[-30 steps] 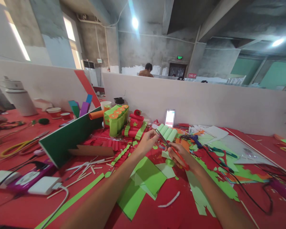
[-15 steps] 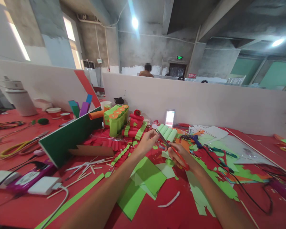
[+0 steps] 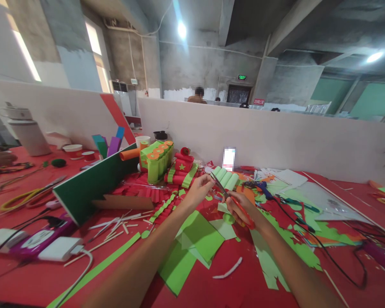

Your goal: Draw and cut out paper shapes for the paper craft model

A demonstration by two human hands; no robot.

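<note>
My right hand (image 3: 240, 207) grips a pair of red-handled scissors (image 3: 227, 194), blades pointing up and left toward my left hand (image 3: 198, 188). My left hand is pinched shut at the blade tips on something too small to make out. Both hands hover above a red table (image 3: 211, 282) strewn with green paper sheets (image 3: 192, 244) and scraps. Just beyond the hands lie pale green paper rolls (image 3: 226, 179) and red and green paper rolls (image 3: 179, 171).
A dark green board (image 3: 93, 184) stands at left, with white chargers and cables (image 3: 56, 249) in front. Wooden sticks (image 3: 115, 226) lie scattered. A hot glue gun (image 3: 259, 187) and black cords (image 3: 327, 252) lie at right. A white partition (image 3: 276, 137) backs the table; a person sits beyond it.
My hands have barely moved. At the far left edge another person's hand has come back into view.
</note>
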